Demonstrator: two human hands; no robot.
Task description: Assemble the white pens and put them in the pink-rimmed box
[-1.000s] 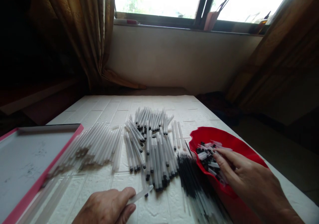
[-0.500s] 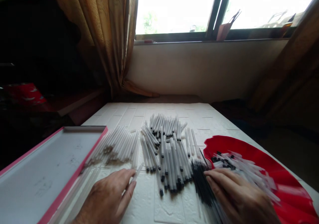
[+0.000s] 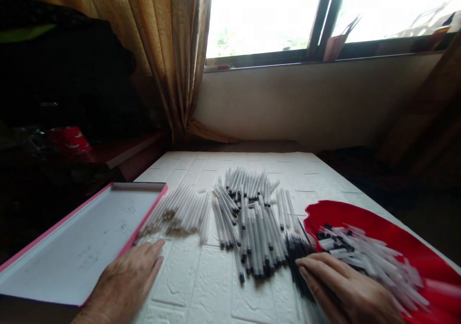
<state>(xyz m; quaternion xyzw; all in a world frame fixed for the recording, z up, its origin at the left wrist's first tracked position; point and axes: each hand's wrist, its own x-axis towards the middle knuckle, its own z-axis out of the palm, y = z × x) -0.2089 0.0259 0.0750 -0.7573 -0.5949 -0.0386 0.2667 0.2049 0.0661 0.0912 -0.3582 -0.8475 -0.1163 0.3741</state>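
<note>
My left hand [image 3: 124, 276] lies low beside the pink-edged tray [image 3: 86, 247], fingers stretched forward. It is nearest to the clear pen barrels [image 3: 183, 209] heaped along the tray's right side; I see nothing between its fingers. My right hand [image 3: 349, 288] rests over the near part of a bundle of thin black pen refills [image 3: 298, 252]. Its thumb and fingers press together there, and what they pinch is hidden. Between the hands lie several pens with black end plugs [image 3: 257, 242]. Beyond my right hand, a red scalloped dish [image 3: 396, 223] holds clear caps [image 3: 382, 252] and black pieces.
A white brick-patterned tabletop [image 3: 176, 271] carries everything. Further pens [image 3: 248, 180] are grouped farther back, with a few loose clear barrels [image 3: 286, 206] to their right. Behind stand a curtain [image 3: 162, 50], a wall and a window. A dark red ledge [image 3: 137, 151] is at left.
My left hand has moved left to the tray's edge and no longer shows the clear barrel it pinched. My right hand stays at the refills. The whole view has shifted slightly.
</note>
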